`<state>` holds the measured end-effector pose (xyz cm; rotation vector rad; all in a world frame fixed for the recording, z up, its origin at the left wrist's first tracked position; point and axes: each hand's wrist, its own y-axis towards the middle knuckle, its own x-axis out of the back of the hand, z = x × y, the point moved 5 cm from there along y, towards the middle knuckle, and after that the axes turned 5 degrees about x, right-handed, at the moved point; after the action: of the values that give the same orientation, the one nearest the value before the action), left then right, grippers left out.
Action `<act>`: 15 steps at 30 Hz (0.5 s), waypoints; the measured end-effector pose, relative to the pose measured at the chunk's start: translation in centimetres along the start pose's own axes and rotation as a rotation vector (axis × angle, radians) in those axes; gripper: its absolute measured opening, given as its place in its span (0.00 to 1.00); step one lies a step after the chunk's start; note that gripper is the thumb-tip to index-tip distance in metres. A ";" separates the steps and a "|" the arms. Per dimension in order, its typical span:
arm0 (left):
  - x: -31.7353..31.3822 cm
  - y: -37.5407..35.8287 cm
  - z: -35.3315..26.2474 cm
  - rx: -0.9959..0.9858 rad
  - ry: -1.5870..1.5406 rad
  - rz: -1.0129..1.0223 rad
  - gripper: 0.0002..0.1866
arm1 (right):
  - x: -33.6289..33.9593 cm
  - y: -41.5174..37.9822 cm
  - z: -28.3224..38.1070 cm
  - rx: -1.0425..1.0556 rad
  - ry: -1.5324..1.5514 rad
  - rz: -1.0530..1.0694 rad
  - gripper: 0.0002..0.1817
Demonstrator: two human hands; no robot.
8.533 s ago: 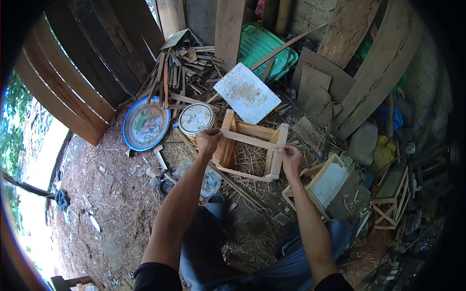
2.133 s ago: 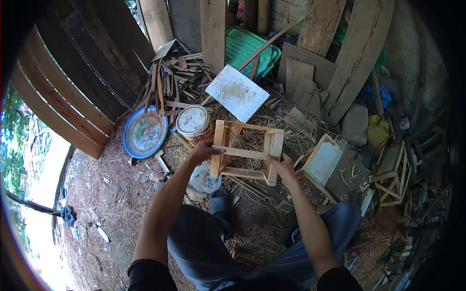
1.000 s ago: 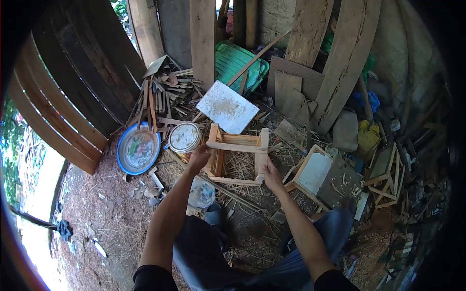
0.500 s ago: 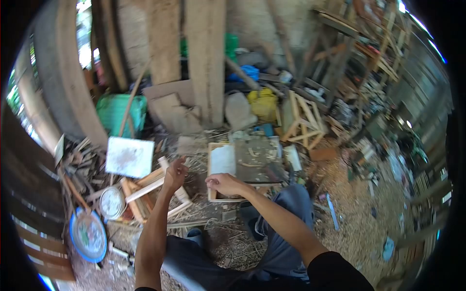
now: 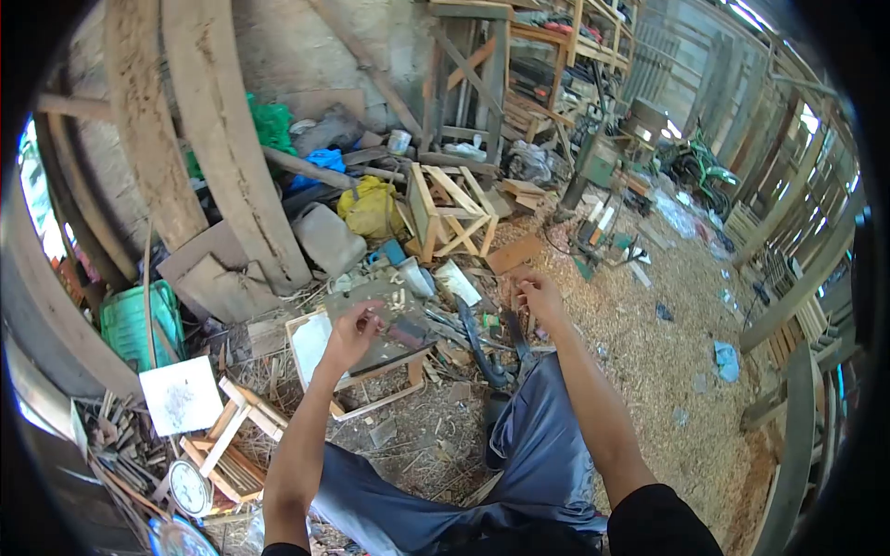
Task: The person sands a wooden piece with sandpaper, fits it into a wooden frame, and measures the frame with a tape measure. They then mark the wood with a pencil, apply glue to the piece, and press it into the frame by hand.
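My left hand (image 5: 352, 335) is over a low wooden bench (image 5: 400, 356), its fingers loosely bent and nothing showing between them. A white sheet (image 5: 311, 345) lies at the bench's left side, partly hidden by that hand. Wood scraps are scattered on the dark top. Further right, my right hand (image 5: 540, 301) is held out above the floor with loosely curled fingers and no object visible in them. Below and left of it, a dark long-handled tool (image 5: 475, 341) leans near my knee, and a reddish-brown board (image 5: 515, 253) lies just beyond its fingertips.
Small wooden frames (image 5: 232, 445) and a white board (image 5: 181, 396) are at the left. A wooden stool (image 5: 445, 211) lies tipped near a yellow bag (image 5: 371, 206). Tall planks (image 5: 232, 139) lean on the wall. Wood shavings (image 5: 663, 371) cover the floor to the right.
The view has turned to the right. My right hand has moved away from the bench to its right, and my left hand is now over the bench.
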<state>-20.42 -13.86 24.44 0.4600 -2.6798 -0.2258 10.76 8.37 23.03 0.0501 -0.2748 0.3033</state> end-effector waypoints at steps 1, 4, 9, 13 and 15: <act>-0.7 0.6 -0.7 -0.012 -0.005 0.003 0.14 | 1.0 0.4 -1.0 0.003 -0.023 -0.051 0.13; -3.4 2.4 -2.2 -0.029 0.035 0.031 0.14 | 5.5 1.4 -1.1 -0.011 0.146 -0.148 0.12; -10.7 6.0 -3.7 0.135 0.041 0.147 0.13 | 11.7 1.6 -3.7 -0.122 0.211 -0.206 0.13; -18.2 9.1 -6.5 0.097 0.229 0.451 0.13 | 17.3 1.9 -8.5 -0.205 0.156 -0.235 0.16; -21.8 10.1 -6.9 0.060 0.313 0.578 0.13 | 19.5 0.9 -10.2 -0.232 0.188 -0.285 0.18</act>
<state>-1.64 2.59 24.92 -0.2539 -2.3895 0.0906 30.99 15.77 18.58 -0.1669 -0.1121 -0.0095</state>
